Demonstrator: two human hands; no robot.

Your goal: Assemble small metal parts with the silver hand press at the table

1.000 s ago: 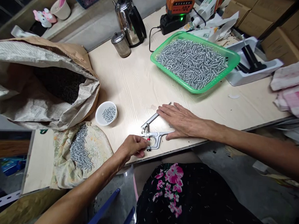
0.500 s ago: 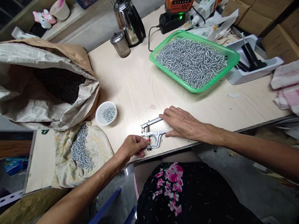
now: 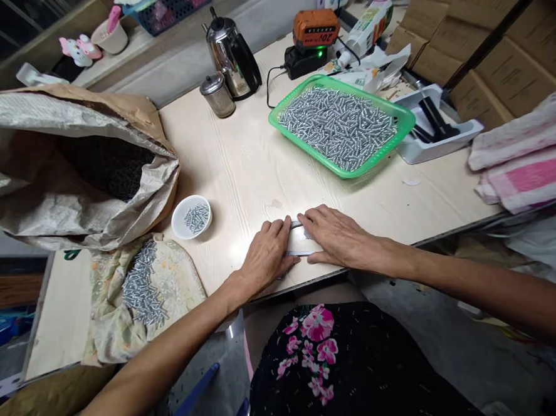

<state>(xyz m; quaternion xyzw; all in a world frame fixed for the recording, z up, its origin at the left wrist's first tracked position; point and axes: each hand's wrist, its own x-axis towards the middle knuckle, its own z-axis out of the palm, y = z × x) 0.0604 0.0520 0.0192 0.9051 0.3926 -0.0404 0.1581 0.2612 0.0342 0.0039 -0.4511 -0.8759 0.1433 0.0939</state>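
Observation:
Near the front edge of the table lie silver hand pliers [image 3: 300,253], which look like snap-fastener pliers. My left hand [image 3: 266,252] is closed over their head, so the jaws are hidden. At the other end my right hand [image 3: 339,238] grips the two handles, which stand apart with a gap between them. Left of my hands is a small white bowl [image 3: 178,219] holding small silver metal parts [image 3: 197,218], perhaps screws or springs. Further back, a green plastic basket [image 3: 350,172] is filled with similar silver pieces [image 3: 339,124].
A large open sack [image 3: 136,218] with dark contents leans at the left. Below it, more silver pieces [image 3: 144,288] lie on a patterned cloth [image 3: 177,271]. A kettle [image 3: 233,54], a metal canister [image 3: 218,94], a battery on a charger [image 3: 308,59] and a grey tray [image 3: 464,133] stand behind.
My left hand has moved from pinching near the red part at the jaws to wrapping over the pliers' head. My right hand stays on the handles. The view has shifted slightly.

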